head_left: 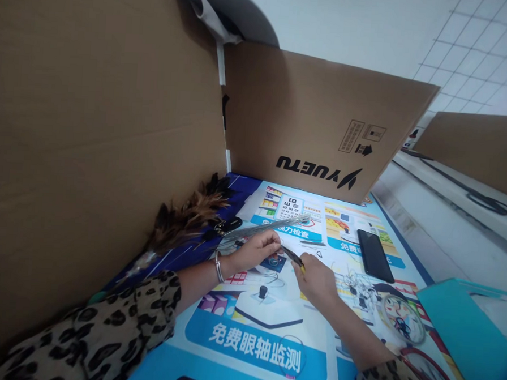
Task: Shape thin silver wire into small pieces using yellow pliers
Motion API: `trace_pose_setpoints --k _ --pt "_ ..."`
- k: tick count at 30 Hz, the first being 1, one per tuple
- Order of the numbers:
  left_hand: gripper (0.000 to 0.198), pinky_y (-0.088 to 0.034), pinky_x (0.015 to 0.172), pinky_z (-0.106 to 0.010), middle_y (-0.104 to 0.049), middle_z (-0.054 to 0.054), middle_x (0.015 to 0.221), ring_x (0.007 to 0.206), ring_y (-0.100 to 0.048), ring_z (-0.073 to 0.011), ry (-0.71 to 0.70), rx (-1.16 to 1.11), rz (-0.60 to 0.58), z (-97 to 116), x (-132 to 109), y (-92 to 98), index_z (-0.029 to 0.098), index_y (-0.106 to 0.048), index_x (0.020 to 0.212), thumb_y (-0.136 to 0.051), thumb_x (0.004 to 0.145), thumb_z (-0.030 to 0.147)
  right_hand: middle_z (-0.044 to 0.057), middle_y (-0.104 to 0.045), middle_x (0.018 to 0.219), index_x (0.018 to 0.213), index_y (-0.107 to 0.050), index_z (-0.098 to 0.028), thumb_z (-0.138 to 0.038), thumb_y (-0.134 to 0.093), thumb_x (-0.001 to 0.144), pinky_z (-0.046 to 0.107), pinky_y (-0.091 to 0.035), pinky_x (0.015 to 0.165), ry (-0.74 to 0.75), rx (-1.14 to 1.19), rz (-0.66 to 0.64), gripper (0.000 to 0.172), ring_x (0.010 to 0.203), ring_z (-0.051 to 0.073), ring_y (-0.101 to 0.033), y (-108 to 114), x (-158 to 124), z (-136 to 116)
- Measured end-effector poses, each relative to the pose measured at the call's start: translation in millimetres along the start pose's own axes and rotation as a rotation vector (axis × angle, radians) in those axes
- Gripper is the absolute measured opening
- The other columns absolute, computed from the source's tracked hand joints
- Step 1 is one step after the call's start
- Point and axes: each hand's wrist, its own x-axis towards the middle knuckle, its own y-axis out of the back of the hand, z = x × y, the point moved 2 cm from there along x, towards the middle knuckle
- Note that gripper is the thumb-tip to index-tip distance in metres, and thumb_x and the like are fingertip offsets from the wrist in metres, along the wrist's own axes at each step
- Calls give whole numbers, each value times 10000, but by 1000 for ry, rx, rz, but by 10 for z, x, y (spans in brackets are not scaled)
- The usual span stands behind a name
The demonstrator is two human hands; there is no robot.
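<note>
In the head view, 2 bare hands met over a printed table cover [163,364]. The right hand [317,275] had its fingers wrapped snugly round some yellow-handled pliers [291,254], which angled up toward the left hand [261,251]. Left thumb and fingertips were pinched together right at the pliers' tip, but whatever sat between them was too tiny to make out, sorry. A bunch of silvery wires [279,222] lay just beyond the left hand. 1 black phone [375,256] sat off to the right, and brown feathers [188,212] lay along the cardboard [113,114] on the left.
</note>
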Motion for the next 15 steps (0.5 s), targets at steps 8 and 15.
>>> trace_pose_setpoints --k 8,15 --pt "198 -413 583 -216 -533 -4 715 618 -498 -85 35 -80 22 -26 21 -5 140 -496 828 -469 821 336 35 -560 867 903 -486 -212 -461 -300 875 238 -317 631 -9 59 56 312 828 159 -520 16 -8 9" --pt "183 -428 601 -219 -571 -23 773 640 -524 -87 63 -154 31 -35 29 -7 146 -481 827 -471 823 329 25 -553 896 919 -489 -211 -419 -306 880 223 -320 633 -53 154 76 280 832 140 -507 30 13 55"
